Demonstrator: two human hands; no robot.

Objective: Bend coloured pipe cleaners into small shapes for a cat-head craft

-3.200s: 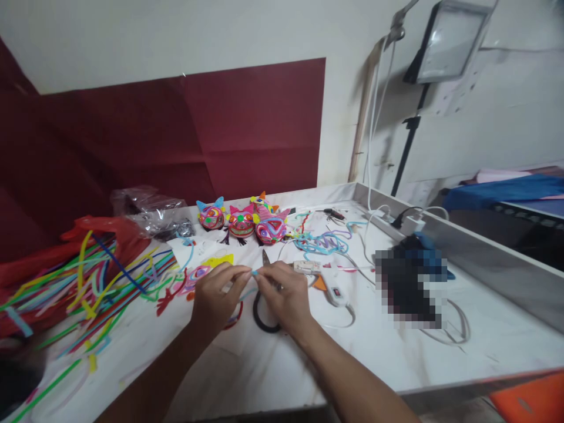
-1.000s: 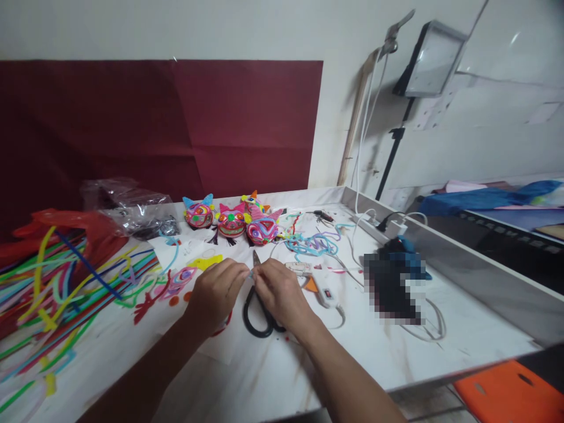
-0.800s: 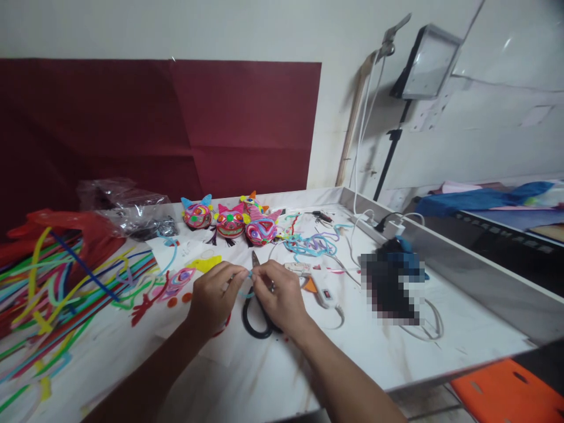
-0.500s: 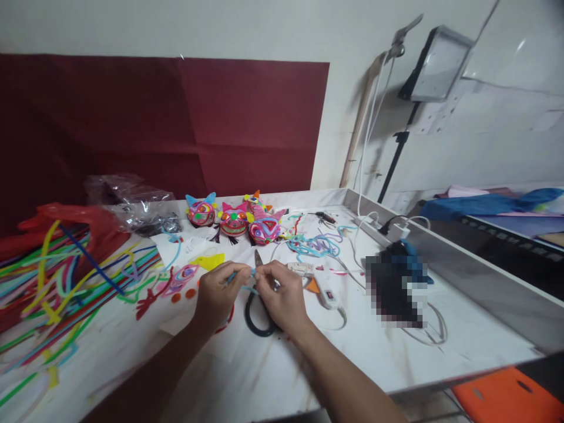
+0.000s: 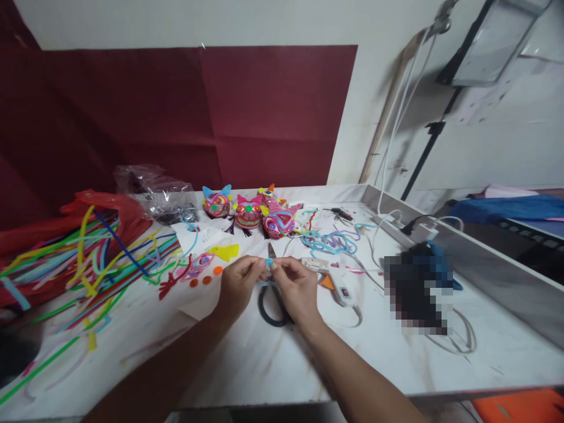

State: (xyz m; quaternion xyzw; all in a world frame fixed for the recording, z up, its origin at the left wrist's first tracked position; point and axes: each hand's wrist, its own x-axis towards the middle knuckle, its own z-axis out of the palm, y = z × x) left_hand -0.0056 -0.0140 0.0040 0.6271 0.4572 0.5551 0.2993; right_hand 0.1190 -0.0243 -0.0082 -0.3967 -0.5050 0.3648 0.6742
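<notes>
Blue piece: small light-blue pipe cleaner coil [image 5: 268, 263], up between both hands above the table [image 5: 352, 352]; I see it at the fingertips, thumbs and index fingers meeting around it.
Left hand [image 5: 240, 285]: narrow, pinching the coil from its left side.
Right hand [image 5: 297, 288]: narrow too, thumb and index finger on the coil's right side.
Loose strand: light-blue length below the fingertips, looks joined to the coil, I can't confirm.
Scissors [image 5: 272, 321]: just below and behind the coil in my view, black handles toward me, blade tips pointing away; right hand covers the pivot and part of one handle.
Glue gun [image 5: 344, 292]: right of right hand, on its side, orange trigger.
Left of left hand: three orange discs [image 5: 207, 280], yellow piece [image 5: 227, 252], dark red branched piece [image 5: 170, 284].
Far left: pile of pipe cleaners [image 5: 101, 258] on and beside red plastic bag [image 5: 132, 220].
Back: four decorated animal heads [image 5: 249, 212], grouped; rearmost mostly hidden.
Hard to make out: coil's exact shape, fingers cover much of it; dark item [image 5: 414, 294] at right is pixelated.
Cut off: lamp [image 5: 489, 44] at top edge, orange object [image 5: 520, 408] at bottom right.
</notes>
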